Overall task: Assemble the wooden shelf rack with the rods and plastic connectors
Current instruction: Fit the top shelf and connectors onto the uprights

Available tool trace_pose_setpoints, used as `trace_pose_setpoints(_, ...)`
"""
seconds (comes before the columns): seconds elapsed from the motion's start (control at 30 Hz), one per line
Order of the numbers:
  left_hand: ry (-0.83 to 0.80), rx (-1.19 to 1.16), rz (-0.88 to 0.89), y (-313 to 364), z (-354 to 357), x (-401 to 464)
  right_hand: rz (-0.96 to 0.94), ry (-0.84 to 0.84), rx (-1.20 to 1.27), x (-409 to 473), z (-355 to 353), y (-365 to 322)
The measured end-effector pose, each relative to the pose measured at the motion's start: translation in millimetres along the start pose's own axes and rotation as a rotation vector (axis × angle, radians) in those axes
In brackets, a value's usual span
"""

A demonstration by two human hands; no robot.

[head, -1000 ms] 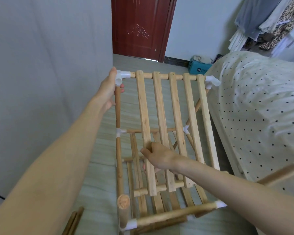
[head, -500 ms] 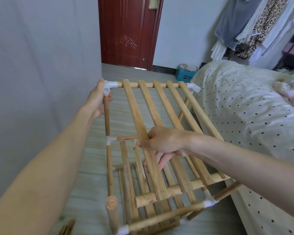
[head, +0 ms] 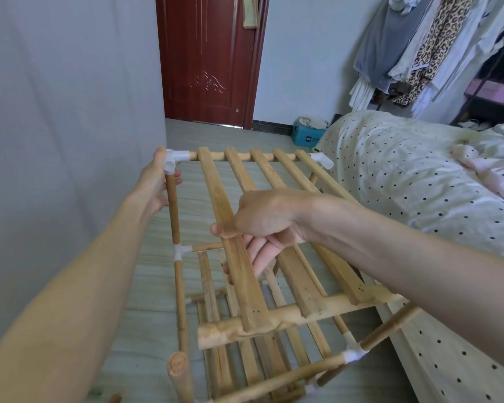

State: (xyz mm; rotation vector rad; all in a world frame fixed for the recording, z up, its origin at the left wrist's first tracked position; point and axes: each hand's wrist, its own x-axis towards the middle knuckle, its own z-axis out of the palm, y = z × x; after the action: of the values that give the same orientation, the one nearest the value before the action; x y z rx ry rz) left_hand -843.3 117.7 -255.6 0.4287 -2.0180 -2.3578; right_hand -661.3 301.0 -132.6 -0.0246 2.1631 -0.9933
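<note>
Slatted shelf panel (head: 245, 239), pale wood, is tilting w/ near end free; right hand (head: 262, 222) gripping its slats mid-panel, left hand (head: 154, 184) clasping far-left white connector (head: 173, 162).

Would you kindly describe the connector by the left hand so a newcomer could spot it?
Start at the red door, then drop to the wooden rack below it. The white connector caps its far left corner; unlike the far right connector, the left hand rests against it.

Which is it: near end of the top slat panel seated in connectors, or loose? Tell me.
Loose. The top slat panel's near crossbar ends bare at left, lifted by the right hand.
</note>
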Motion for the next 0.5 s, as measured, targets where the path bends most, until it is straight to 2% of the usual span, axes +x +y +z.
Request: trace_pose_setpoints(0.5, -0.034, 0.000, 0.004, -1.2, -2.2, -10.4, 0.050, 0.017, -0.013, 4.2, 15.5, 13.1)
